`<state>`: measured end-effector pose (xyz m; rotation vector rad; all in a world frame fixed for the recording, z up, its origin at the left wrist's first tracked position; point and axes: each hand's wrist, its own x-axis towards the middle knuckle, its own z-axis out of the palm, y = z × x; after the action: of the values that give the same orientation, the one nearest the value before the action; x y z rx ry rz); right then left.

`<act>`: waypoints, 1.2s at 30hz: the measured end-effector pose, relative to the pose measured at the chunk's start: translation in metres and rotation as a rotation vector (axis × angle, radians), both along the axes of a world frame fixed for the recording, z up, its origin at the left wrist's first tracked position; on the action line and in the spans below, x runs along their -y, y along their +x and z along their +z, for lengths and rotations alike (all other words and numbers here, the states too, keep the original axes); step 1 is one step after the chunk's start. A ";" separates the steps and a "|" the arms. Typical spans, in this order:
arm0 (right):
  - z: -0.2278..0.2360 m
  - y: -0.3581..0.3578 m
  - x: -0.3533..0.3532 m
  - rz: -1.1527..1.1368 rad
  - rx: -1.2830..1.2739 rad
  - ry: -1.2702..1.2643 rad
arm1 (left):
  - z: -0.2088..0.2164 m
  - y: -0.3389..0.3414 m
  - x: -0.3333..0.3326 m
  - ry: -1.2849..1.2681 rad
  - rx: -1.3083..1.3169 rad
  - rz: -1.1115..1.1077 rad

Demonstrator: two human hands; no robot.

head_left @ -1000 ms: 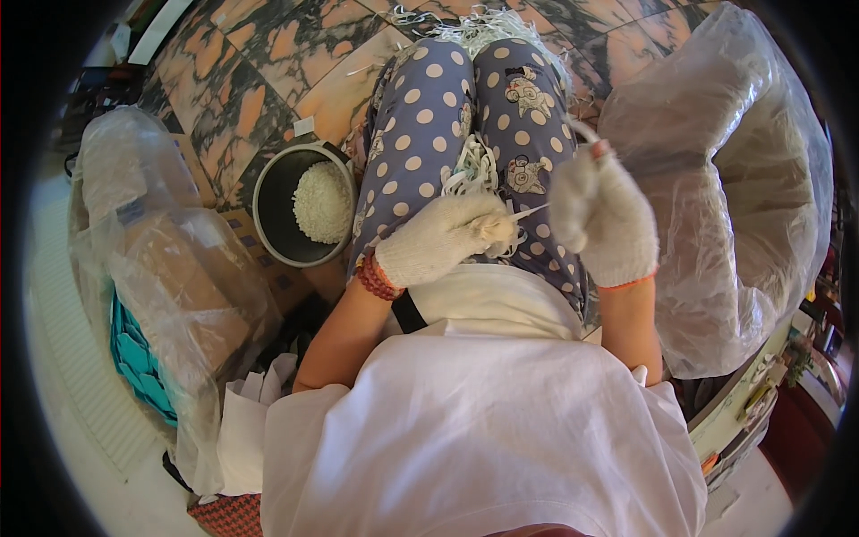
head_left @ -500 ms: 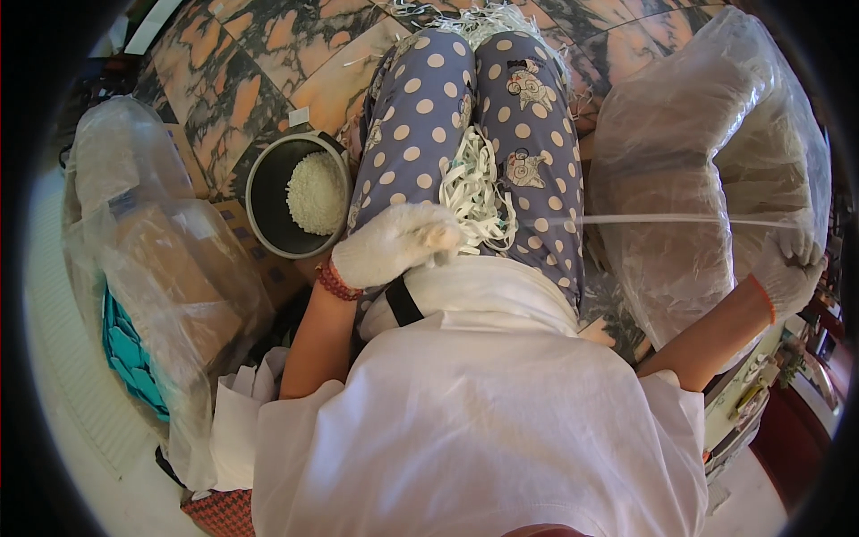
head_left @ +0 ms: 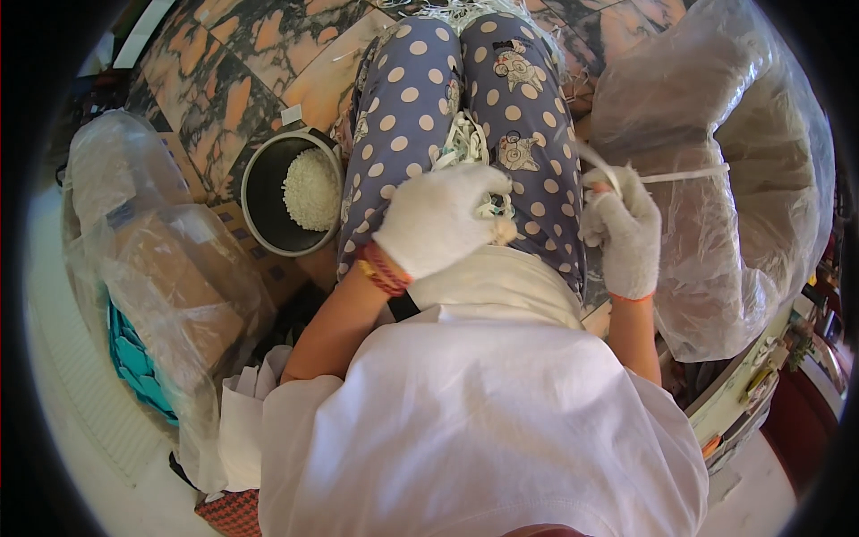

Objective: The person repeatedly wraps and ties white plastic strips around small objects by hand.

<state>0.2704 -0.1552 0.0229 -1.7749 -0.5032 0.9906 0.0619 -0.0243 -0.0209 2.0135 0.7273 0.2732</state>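
Note:
My right hand (head_left: 624,228), in a white knit glove with an orange cuff edge, is closed on a thin white strip (head_left: 687,174). The strip sticks out on both sides of the fingers. My left hand (head_left: 443,219), gloved in white too, is over my lap with thumb and forefinger apart. Loose white strips (head_left: 465,143) are heaped between my thighs, and some show in the gap between that thumb and finger. Whether the left fingertips touch them is hard to see.
A dark round bucket (head_left: 259,192) with small white pieces (head_left: 311,190) stands left of my knees. A large clear plastic bag (head_left: 662,116) is on the right. Another plastic bag (head_left: 192,268) covers brown cardboard on the left, near teal pieces (head_left: 134,358). More strips (head_left: 465,12) lie beyond my knees.
My right hand has come in from the far right to beside my right thigh, still with a white strip. The left hand has moved slightly forward and right, and its pinch has opened.

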 end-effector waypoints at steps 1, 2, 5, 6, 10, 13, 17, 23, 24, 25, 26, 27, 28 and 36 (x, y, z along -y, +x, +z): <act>-0.001 -0.006 -0.001 0.003 -0.043 0.032 | 0.000 0.007 0.004 0.234 -0.051 -0.050; -0.002 -0.009 -0.002 -0.006 -0.071 0.029 | -0.001 0.013 0.009 0.263 -0.145 -0.035; 0.001 -0.012 -0.004 0.011 -0.044 0.014 | -0.004 0.021 0.015 0.323 -0.281 -0.016; 0.001 -0.011 -0.005 -0.014 -0.041 -0.002 | -0.005 0.022 0.015 0.296 -0.302 -0.004; -0.001 -0.007 -0.008 -0.013 -0.067 -0.031 | -0.013 0.021 0.012 0.236 -0.263 0.037; -0.004 -0.007 -0.011 0.021 -0.122 -0.025 | -0.013 0.017 0.008 0.197 -0.142 0.066; -0.003 -0.014 -0.017 0.165 -0.069 0.001 | 0.006 0.009 -0.001 0.055 0.069 0.100; 0.000 -0.030 -0.030 0.580 0.307 0.010 | 0.036 0.003 -0.017 -0.211 0.204 0.140; -0.003 -0.032 -0.032 0.576 0.354 0.018 | 0.039 0.001 -0.019 -0.315 0.228 0.190; -0.006 -0.035 -0.034 0.570 0.400 0.027 | 0.040 0.001 -0.021 -0.423 0.270 0.224; -0.010 -0.037 -0.035 0.568 0.435 0.008 | 0.040 0.000 -0.022 -0.160 0.194 0.184; -0.015 -0.040 -0.036 0.552 0.421 0.079 | 0.040 0.000 -0.022 -0.331 0.217 0.165; -0.019 -0.042 -0.035 0.542 0.397 0.125 | 0.040 0.000 -0.022 -0.481 0.246 0.159; -0.003 -0.040 -0.039 0.443 -0.111 0.073 | 0.042 0.004 -0.024 -0.639 0.348 0.149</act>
<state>0.2303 -0.1162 0.0194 -1.5640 -0.8740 1.3475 0.0661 -0.0006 0.0208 1.2692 0.6390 0.4064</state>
